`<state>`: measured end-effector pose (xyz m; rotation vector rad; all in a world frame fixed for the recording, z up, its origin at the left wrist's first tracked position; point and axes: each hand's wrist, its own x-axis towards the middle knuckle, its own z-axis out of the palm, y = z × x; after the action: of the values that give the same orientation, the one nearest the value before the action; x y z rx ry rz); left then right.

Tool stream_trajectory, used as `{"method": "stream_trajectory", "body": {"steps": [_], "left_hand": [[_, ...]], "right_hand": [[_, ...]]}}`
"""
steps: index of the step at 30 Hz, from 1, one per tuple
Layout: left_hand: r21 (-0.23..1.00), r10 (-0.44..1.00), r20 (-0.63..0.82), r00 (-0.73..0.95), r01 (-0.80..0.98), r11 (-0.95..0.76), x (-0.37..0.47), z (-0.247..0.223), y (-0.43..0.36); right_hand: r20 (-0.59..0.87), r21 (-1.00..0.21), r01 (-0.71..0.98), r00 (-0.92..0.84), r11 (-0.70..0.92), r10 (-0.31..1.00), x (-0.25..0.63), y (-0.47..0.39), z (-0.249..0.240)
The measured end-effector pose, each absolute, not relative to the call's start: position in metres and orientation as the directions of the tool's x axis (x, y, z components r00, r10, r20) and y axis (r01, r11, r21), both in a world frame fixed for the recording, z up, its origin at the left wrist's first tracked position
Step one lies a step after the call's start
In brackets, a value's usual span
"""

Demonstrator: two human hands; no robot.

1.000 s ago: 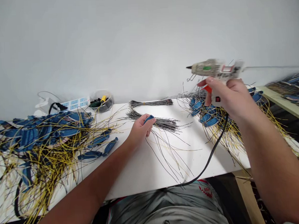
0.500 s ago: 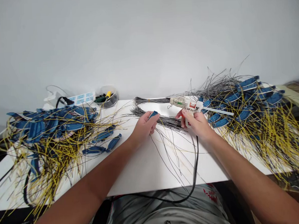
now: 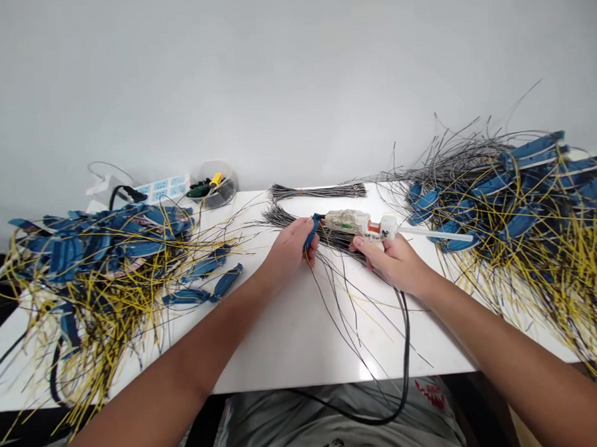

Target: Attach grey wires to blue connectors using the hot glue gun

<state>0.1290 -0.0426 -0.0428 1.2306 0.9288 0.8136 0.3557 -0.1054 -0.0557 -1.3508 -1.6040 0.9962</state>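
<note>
Pinched in my left hand (image 3: 292, 246) is a small blue fabric-like piece (image 3: 311, 233), with thin wires trailing below it. My right hand (image 3: 389, 259) is wrapped round the handle of a hot glue gun (image 3: 351, 222). A white glue stick (image 3: 432, 234) sticks out of its back end. The gun's nozzle points left and is at the blue piece; whether it touches cannot be made out. Under both hands lies a bundle of thin dark wires (image 3: 337, 241). The gun's black cable (image 3: 406, 351) hangs down over the table edge.
A heap of blue pieces with yellow and black wires (image 3: 114, 253) lies on the left, a similar heap (image 3: 522, 205) on the right. Behind stand a power strip (image 3: 164, 189) and a clear bowl (image 3: 221, 191). A tied wire bundle (image 3: 317, 192) lies at the back of the white table (image 3: 285, 357).
My right hand has turned the glue gun level and brought its nozzle left to the blue piece. My left hand has tilted the blue piece more upright.
</note>
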Motion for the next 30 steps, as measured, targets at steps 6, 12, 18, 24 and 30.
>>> {"method": "stream_trajectory", "body": {"steps": [6,12,18,24,30], "left_hand": [[0.986,0.898,-0.148,0.413,-0.007,0.166,0.1286,-0.0412,-0.0424],[0.983,0.897,-0.163,0.412,-0.011,0.184,0.1294,-0.0399,-0.0428],[0.985,0.891,-0.158,0.426,0.011,0.170,0.1294,-0.0394,-0.0429],[0.981,0.867,-0.168,0.468,-0.007,0.194,0.1286,-0.0406,-0.0434],[0.975,0.851,-0.194,0.488,0.004,0.220,0.1292,-0.0398,-0.0436]], "right_hand": [[0.105,-0.892,0.428,-0.109,0.142,0.988,0.3540,-0.1058,-0.0536],[0.103,-0.890,0.434,-0.108,0.140,0.989,0.3531,-0.1057,-0.0520],[0.080,-0.896,0.428,-0.105,0.117,0.991,0.3527,-0.1055,-0.0503],[0.085,-0.892,0.435,-0.098,0.119,0.992,0.3526,-0.1053,-0.0503],[0.093,-0.889,0.437,-0.115,0.135,0.989,0.3523,-0.1052,-0.0487]]}}
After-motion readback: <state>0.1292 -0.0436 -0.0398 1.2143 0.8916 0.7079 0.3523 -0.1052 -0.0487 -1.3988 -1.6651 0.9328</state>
